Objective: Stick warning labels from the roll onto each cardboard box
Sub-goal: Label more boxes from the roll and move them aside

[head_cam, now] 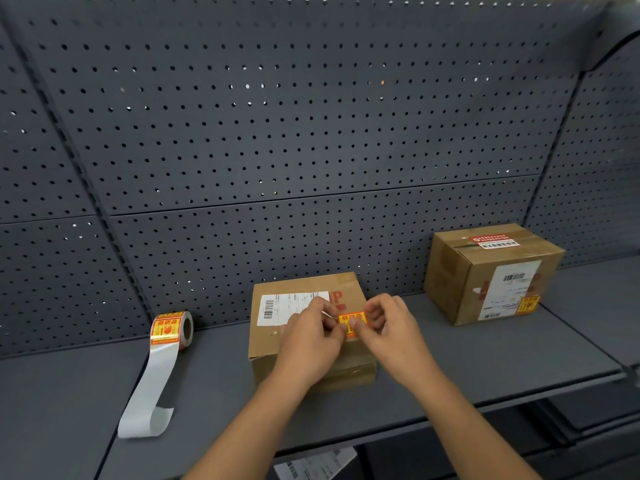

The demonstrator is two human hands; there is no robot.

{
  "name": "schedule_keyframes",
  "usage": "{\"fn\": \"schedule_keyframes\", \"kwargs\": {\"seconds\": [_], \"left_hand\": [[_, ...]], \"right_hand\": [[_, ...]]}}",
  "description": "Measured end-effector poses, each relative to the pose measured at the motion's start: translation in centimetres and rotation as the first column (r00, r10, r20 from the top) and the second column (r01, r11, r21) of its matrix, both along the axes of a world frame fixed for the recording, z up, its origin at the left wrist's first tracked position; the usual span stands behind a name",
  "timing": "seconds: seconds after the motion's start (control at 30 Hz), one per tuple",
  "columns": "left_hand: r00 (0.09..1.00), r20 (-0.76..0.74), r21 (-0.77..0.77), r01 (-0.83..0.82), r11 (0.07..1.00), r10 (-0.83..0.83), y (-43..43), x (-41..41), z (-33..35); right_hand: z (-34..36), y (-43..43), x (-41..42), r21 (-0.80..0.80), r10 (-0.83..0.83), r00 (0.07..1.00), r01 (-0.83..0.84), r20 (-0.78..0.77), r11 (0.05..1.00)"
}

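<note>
A: Position of the boxes?

B: Two on the grey shelf (450,362), in front of the pegboard wall (311,133). The flat box (268,342) lies near centre. The taller box (450,271) stands to the right and farther back, well apart from it.

A: Hands?

B: Both are over the right part of the flat box's top. The left hand (311,336) has its fingers curled and pinches the left edge of a red-and-yellow warning label (353,320). The right hand (394,327), also curled, pinches the label's right edge. The label is held between the two, face up.

A: Is it down on the cardboard?

B: Cannot tell; the fingers hide its lower edge.

A: Other marks on that box?

B: A white shipping label (287,306) with a barcode on the left of the top, partly under the left hand, and red print beside it that I cannot read in full.

A: The taller box?

B: It has a red-and-yellow sticker (529,304) on the near right face, at the lower corner of a white address label (512,289). A red-and-white strip lies on the top.

A: The roll?

B: The label roll (173,327) stands on edge at the left of the shelf, close to the wall. Its bare backing strip (152,386) trails toward the near edge and curls at the end.
</note>
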State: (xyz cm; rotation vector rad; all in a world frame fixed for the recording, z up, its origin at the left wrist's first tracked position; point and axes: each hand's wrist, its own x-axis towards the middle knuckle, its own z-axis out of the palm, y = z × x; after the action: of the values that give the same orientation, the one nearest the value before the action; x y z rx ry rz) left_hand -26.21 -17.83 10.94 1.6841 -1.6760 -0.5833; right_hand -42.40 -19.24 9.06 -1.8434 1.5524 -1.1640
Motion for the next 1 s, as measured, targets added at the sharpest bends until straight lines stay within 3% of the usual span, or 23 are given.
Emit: {"fn": "schedule_keyframes", "kwargs": {"seconds": [0.43, 0.63, 0.8, 1.0], "left_hand": [[0.998, 0.065, -0.022, 0.012, 1.000, -0.011, 0.2, -0.1, -0.3], [0.999, 0.030, -0.003, -0.020, 1.000, 0.020, 0.1, -0.2, 0.0], [0.987, 0.147, -0.066, -0.062, 0.996, 0.071, 0.1, -0.6, -0.7], [0.994, 0.099, -0.010, -0.054, 0.998, 0.055, -0.2, -0.7, -0.6]], "right_hand": [[-0.9, 0.2, 0.6, 0.020, 0.021, 1.000, -0.021, -0.016, 1.000], [-0.4, -0.3, 1.0, 0.021, -0.064, 0.992, 0.062, 0.110, 0.998], [-0.7, -0.9, 1.0, 0.114, -0.102, 0.995, 0.102, -0.001, 0.988], [-1.4, -1.0, 0.4, 0.114, -0.037, 0.995, 0.048, -0.090, 0.992]]}}
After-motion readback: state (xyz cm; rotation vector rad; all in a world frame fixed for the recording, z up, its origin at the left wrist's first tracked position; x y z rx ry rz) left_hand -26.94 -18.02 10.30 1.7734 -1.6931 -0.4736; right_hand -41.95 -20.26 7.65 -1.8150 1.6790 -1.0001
